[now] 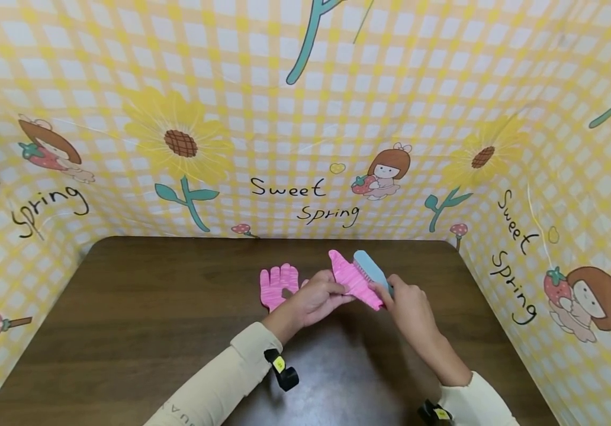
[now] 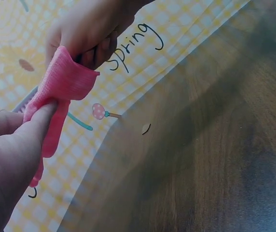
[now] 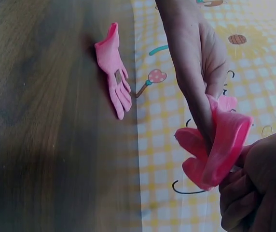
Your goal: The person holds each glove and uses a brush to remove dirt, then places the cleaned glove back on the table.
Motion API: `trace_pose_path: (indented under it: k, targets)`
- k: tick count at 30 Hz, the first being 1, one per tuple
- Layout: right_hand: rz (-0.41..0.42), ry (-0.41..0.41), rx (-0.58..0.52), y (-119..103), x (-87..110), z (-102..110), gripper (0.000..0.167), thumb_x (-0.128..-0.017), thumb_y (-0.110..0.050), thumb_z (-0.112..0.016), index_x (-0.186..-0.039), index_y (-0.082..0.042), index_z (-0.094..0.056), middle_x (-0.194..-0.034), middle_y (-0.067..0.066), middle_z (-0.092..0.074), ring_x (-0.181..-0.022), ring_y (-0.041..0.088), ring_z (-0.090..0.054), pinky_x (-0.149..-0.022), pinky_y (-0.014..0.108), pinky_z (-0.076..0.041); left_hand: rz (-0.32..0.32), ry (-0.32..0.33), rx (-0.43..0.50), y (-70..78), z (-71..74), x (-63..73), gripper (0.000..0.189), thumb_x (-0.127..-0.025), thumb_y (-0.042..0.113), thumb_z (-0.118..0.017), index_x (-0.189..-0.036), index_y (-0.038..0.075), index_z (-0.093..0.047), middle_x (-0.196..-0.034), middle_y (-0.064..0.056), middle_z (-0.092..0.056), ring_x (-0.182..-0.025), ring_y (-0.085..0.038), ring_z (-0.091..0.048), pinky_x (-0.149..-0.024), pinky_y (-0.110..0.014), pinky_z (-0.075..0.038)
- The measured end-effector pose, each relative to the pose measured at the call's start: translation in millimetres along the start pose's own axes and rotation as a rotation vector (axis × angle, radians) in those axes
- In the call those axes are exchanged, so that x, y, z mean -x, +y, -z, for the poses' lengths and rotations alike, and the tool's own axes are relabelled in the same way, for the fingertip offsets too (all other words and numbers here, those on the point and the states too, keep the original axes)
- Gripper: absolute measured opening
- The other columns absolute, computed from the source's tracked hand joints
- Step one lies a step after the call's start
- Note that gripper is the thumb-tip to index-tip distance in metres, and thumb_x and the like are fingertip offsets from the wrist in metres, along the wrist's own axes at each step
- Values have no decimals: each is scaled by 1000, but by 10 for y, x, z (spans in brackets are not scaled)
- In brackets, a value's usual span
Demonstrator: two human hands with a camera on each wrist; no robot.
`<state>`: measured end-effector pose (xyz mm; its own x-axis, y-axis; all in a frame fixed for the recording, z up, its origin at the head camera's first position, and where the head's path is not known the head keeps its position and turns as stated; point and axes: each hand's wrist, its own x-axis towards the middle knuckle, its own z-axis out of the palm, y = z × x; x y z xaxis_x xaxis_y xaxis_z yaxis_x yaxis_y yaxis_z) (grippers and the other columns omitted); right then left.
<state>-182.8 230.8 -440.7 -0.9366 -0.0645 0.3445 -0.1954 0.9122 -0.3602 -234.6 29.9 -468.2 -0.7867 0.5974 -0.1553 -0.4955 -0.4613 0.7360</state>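
My left hand [image 1: 318, 300] pinches a pink knitted glove [image 1: 352, 283] between thumb and fingers, holding it above the table. My right hand [image 1: 409, 305] grips a light blue brush [image 1: 367, 266], its bristles against the glove's right side. The right fingers are close by the glove's cuff [image 3: 232, 145], which gapes in the right wrist view. Much of the brush is hidden behind the glove and hand in both wrist views. A second pink glove [image 1: 273, 285] lies on the table behind my left wrist, fingers pointing away, with a small brownish patch [image 1: 286, 293] on it.
The dark wooden table [image 1: 140, 331] ends at a yellow checked cloth wall [image 1: 284, 136] that rises at the back and both sides. A small leaf-shaped piece [image 2: 146, 129] shows on the wood in the left wrist view. Black straps with cameras sit at both sleeves.
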Motion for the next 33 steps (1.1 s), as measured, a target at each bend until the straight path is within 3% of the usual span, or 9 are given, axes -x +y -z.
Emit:
trace_pose_path:
  k: [12,15,21,28,33]
  targets:
    - [-106,-49,-47,78,-36,60,36,-97,-37,-69,-93,-1,-63,-59,1,-46,-55,18,-47,-49,29,-39,10,14,-5,-20,-7,-8,55,-98,-16,-33,-152,-12,-22,-161,-29,-29,-152,-39,-29,-124,-54,-27]
    - [-75,-41,-58,-18,-1,92,33,-99,-34,-67,-93,-2,-61,-60,1,-45,-55,17,-46,-48,28,-38,8,3,-12,-9,-3,-10,54,-100,-15,-32,-152,-12,-23,-161,-28,-30,-152,-39,-29,-125,-54,-27]
    - [33,-119,-40,-182,78,80,31,-100,-33,-65,-88,-5,-57,-60,-4,-40,-52,11,-40,-44,22,-32,-16,-48,-7,32,-13,-14,57,-99,-15,-31,-155,-13,-20,-165,-27,-26,-154,-39,-25,-124,-52,-25]
    - [16,-38,0,-95,69,31,34,-95,-33,-72,-84,-5,-57,-56,-4,-40,-50,12,-39,-43,23,-32,12,-37,-4,26,-13,-3,59,-99,-17,-30,-156,-10,-19,-165,-27,-26,-154,-39,-26,-125,-53,-25]
    - [-6,-23,-13,-34,44,30,33,-95,-34,-72,-87,-5,-60,-55,-3,-43,-51,14,-42,-44,26,-35,29,-7,-10,24,-22,21,60,-98,-17,-33,-156,-8,-22,-163,-26,-29,-154,-38,-28,-124,-53,-27]
